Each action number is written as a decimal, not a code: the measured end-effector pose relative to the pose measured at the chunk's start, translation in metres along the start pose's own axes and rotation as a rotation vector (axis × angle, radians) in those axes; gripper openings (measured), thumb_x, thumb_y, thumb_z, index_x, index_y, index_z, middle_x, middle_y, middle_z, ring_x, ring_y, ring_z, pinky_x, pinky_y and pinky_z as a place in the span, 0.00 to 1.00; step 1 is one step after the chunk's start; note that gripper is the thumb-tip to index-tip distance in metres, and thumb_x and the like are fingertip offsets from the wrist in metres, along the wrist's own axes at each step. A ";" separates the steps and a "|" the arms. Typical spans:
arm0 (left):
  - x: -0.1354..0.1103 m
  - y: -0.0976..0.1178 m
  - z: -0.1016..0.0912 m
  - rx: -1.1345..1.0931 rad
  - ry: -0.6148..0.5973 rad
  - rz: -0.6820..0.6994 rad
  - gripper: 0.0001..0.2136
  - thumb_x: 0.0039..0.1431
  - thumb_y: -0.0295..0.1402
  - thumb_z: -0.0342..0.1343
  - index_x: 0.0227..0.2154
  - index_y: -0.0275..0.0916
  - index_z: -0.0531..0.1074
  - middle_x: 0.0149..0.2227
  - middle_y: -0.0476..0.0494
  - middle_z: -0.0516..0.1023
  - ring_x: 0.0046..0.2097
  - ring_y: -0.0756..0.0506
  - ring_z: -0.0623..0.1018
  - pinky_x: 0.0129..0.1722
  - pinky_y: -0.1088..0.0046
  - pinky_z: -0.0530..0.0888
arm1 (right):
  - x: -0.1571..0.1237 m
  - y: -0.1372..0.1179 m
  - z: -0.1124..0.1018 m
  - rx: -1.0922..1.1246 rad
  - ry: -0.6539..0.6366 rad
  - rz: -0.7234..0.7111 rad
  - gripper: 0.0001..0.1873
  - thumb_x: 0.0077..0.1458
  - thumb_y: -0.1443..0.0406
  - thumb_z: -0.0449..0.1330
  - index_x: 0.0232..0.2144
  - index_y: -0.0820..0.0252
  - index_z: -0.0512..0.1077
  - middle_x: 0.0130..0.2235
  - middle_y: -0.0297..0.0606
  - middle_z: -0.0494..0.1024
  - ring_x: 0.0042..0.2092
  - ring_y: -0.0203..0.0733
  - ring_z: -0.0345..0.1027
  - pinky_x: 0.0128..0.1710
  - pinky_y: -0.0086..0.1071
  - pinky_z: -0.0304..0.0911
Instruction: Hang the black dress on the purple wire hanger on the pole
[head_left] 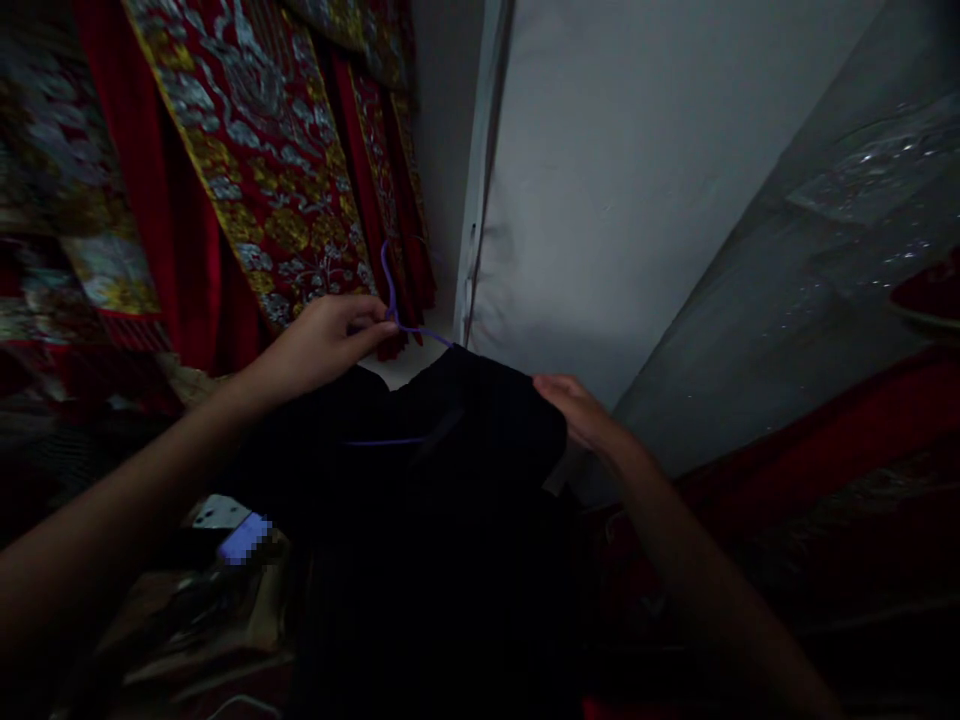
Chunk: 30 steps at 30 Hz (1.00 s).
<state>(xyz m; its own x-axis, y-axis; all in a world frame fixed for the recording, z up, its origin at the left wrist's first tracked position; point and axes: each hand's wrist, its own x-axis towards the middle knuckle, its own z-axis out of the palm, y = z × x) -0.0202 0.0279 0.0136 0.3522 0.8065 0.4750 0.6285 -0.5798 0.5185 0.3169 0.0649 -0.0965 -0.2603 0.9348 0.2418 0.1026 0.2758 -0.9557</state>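
Note:
A thin purple clothes hanger is pinched at the base of its hook between the thumb and fingers of my left hand. From it hangs a black garment, its neck opening facing up. Part of the hanger's lower bar shows as a purple line inside the neck. My right hand grips the garment at its right shoulder, fingers closed on the cloth. The garment's lower part is lost in the dark.
Red embroidered costumes with gold and silver patterns hang at the upper left. A pale wall stands ahead, with clear plastic sheeting on the right. At the lower left, a lit, blurred-out screen lies among dim clutter.

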 end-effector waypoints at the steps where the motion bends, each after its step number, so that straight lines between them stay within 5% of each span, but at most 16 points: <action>1: 0.005 -0.007 0.002 0.006 0.047 0.009 0.15 0.63 0.43 0.55 0.31 0.36 0.75 0.28 0.46 0.75 0.30 0.49 0.72 0.33 0.73 0.70 | 0.002 -0.006 -0.001 0.068 0.043 -0.005 0.26 0.45 0.41 0.69 0.26 0.58 0.76 0.26 0.37 0.78 0.28 0.42 0.73 0.30 0.35 0.70; 6: 0.030 -0.031 0.018 0.095 0.528 0.170 0.15 0.63 0.45 0.57 0.45 0.39 0.72 0.41 0.40 0.76 0.43 0.41 0.77 0.46 0.63 0.73 | 0.047 -0.047 -0.016 0.212 0.375 -0.277 0.24 0.43 0.45 0.72 0.33 0.57 0.77 0.32 0.36 0.82 0.44 0.49 0.78 0.46 0.41 0.73; 9: 0.036 -0.036 0.031 0.187 0.708 0.287 0.15 0.64 0.45 0.56 0.47 0.40 0.71 0.46 0.37 0.74 0.50 0.38 0.74 0.54 0.57 0.69 | 0.082 -0.060 -0.029 0.244 0.448 -0.401 0.23 0.46 0.46 0.71 0.32 0.57 0.76 0.35 0.37 0.82 0.50 0.50 0.76 0.51 0.44 0.72; 15: 0.034 -0.062 0.094 0.234 0.774 0.231 0.27 0.56 0.48 0.64 0.52 0.37 0.66 0.47 0.36 0.70 0.50 0.36 0.71 0.54 0.53 0.67 | 0.087 -0.043 -0.047 0.316 0.517 -0.437 0.22 0.50 0.47 0.68 0.34 0.58 0.75 0.36 0.38 0.82 0.50 0.50 0.76 0.51 0.45 0.72; 18: 0.034 -0.079 0.135 0.132 0.813 0.144 0.36 0.51 0.47 0.67 0.58 0.36 0.59 0.49 0.36 0.67 0.50 0.38 0.70 0.52 0.57 0.69 | 0.072 -0.029 -0.048 0.330 0.570 -0.389 0.23 0.47 0.46 0.69 0.33 0.58 0.75 0.36 0.39 0.81 0.48 0.50 0.76 0.49 0.45 0.73; 21: 0.034 -0.089 0.164 -0.062 0.846 0.070 0.36 0.54 0.41 0.66 0.60 0.37 0.55 0.52 0.35 0.66 0.52 0.40 0.70 0.54 0.60 0.70 | 0.062 -0.024 -0.044 0.284 0.654 -0.404 0.25 0.45 0.45 0.70 0.34 0.58 0.75 0.37 0.38 0.81 0.48 0.49 0.76 0.49 0.45 0.72; 26: 0.024 -0.092 0.187 -0.228 0.840 0.008 0.28 0.60 0.36 0.58 0.60 0.36 0.56 0.58 0.30 0.66 0.61 0.37 0.69 0.63 0.57 0.65 | 0.049 -0.038 -0.025 0.176 0.737 -0.473 0.28 0.48 0.41 0.66 0.36 0.59 0.75 0.38 0.39 0.80 0.47 0.47 0.74 0.50 0.42 0.71; 30: 0.016 -0.094 0.191 -0.271 0.808 -0.108 0.32 0.58 0.40 0.59 0.61 0.35 0.55 0.59 0.27 0.67 0.64 0.34 0.68 0.65 0.53 0.64 | 0.061 -0.046 -0.009 0.127 0.663 -0.475 0.28 0.48 0.42 0.67 0.35 0.59 0.75 0.37 0.39 0.79 0.45 0.46 0.74 0.49 0.40 0.70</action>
<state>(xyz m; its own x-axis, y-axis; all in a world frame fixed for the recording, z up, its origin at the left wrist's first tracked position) 0.0592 0.1170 -0.1634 -0.3664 0.5885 0.7207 0.4065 -0.5955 0.6929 0.3052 0.1108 -0.0361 0.3764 0.6739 0.6358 0.0050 0.6848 -0.7287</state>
